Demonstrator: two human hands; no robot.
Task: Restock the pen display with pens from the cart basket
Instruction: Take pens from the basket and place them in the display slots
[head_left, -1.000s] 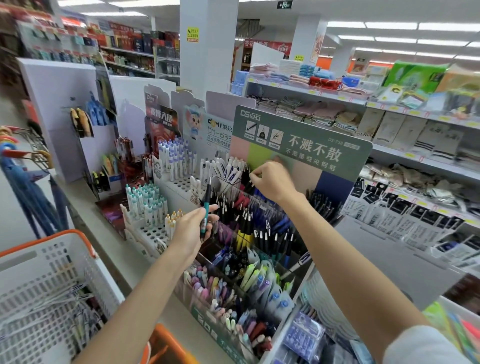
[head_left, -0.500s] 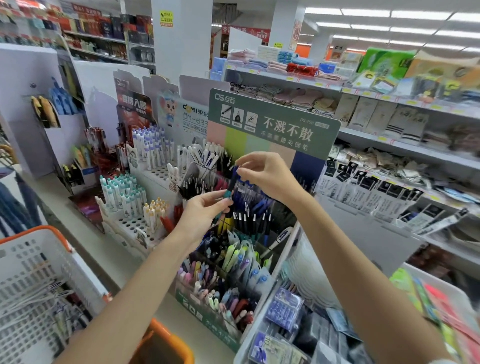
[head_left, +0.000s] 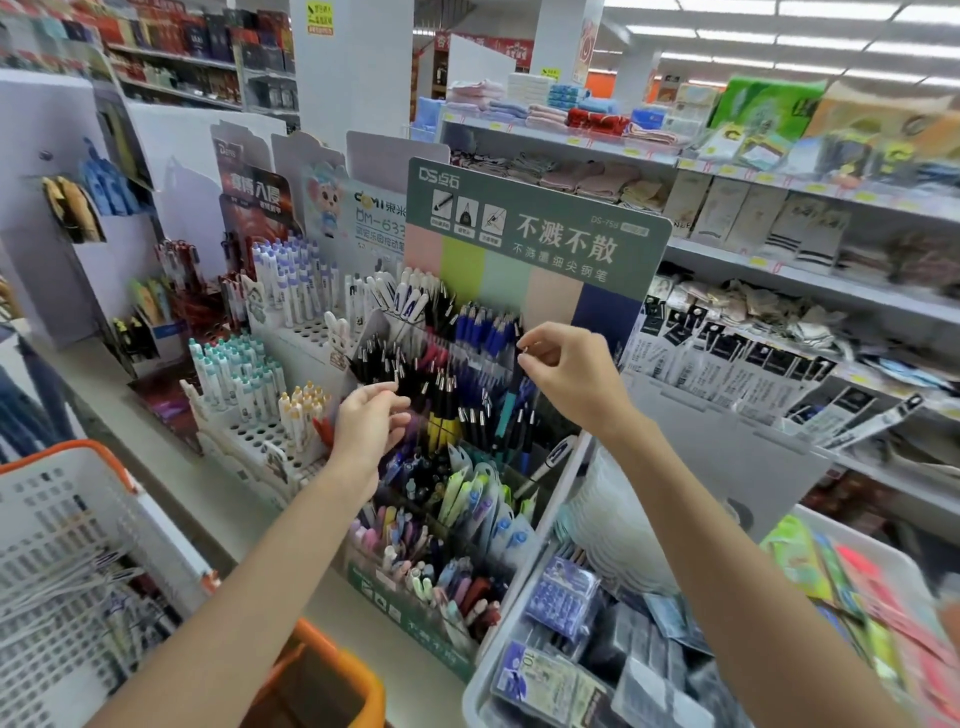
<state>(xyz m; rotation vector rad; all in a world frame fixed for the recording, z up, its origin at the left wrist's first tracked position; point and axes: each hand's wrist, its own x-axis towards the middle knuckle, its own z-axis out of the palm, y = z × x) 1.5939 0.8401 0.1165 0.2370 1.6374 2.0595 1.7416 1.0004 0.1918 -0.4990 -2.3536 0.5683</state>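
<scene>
Nearest, at the lower left, the white cart basket (head_left: 78, 452) with its orange rim holds the remaining stock (head_left: 98, 577), too blurred to count. Just beyond it, the pen display (head_left: 395, 608) rises in tiers from the counter edge. Pastel pens fill the low front compartments, with darker ones packed upright behind.

The left hand (head_left: 366, 421) hovers beside the black pens (head_left: 395, 364), fingers loosely curled and apparently empty. The right hand (head_left: 571, 369) pinches the silver top of a teal pen (head_left: 511, 397) between thumb and forefinger. The barrel hangs down into the upper tier among the blue pens (head_left: 483, 325).

Judging by its look, such a pen is light, stiff and smooth plastic, unlikely to break but easy to let slip. A pinch at the cap end suits lowering it tip-first, while a hold nearer the middle would steer it better.

Room looks tight. Neighbouring pens crowd each slot and lean, so a careless push could tip a row. The display's right wall sits against a bin of packets (head_left: 488, 670).

Directly behind the right hand stands the green header card (head_left: 535, 234), which limits reach backward. The white pen stand (head_left: 291, 332) blocks the left. Open room is mainly above the tiers and back toward the basket. Farther off, shelves (head_left: 779, 270) of folded goods run past.
</scene>
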